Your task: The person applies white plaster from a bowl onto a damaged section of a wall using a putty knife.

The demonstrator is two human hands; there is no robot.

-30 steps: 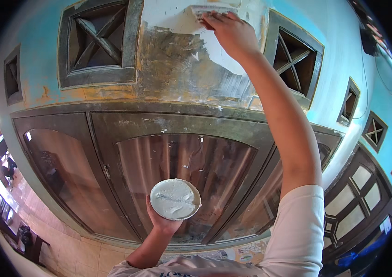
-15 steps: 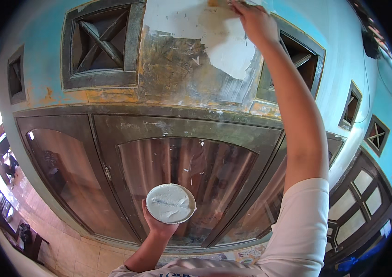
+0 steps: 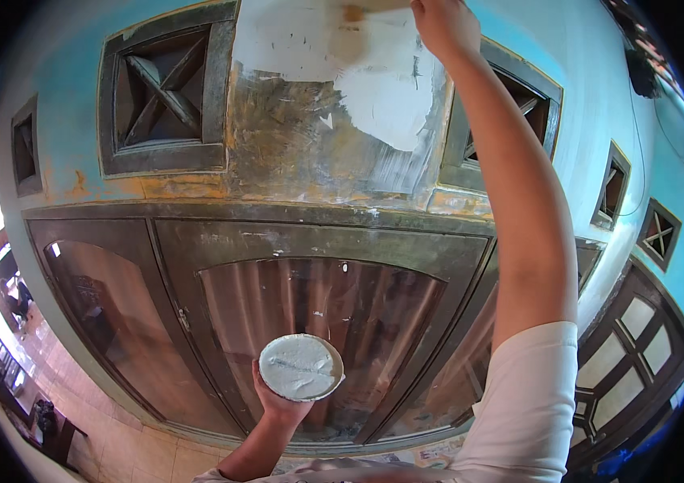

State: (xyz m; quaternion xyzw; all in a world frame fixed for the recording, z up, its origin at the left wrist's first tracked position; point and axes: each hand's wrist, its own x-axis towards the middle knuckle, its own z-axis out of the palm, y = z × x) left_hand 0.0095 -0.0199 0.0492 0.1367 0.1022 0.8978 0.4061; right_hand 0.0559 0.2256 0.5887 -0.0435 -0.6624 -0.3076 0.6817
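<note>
My left hand (image 3: 280, 405) is wrapped round the side of a round tub of white paste (image 3: 302, 368), held low in front of the glazed doors. The paste fills it nearly to the rim and has a ridge across its surface. High up, my right hand (image 3: 450, 32) is raised to the wall with its fingers curled; the top edge of the view cuts off their tips and whatever they hold. Beneath and beside that hand lies a smooth white coat (image 3: 382, 101) on the wall. Bare grey-brown wall (image 3: 286, 133) shows below it.
Wooden vents with crossed bars flank the patch, a left vent (image 3: 163, 92) and a right vent (image 3: 529, 101) partly behind my forearm. Below run dark wooden doors (image 3: 326, 233) with curtained glass. A dark bench (image 3: 56, 439) stands on the tiled floor at lower left.
My right hand has gone higher, its fingertips passing out of the top of the view. The wall sits slightly lower and further left in the picture. My left hand still holds the tub.
</note>
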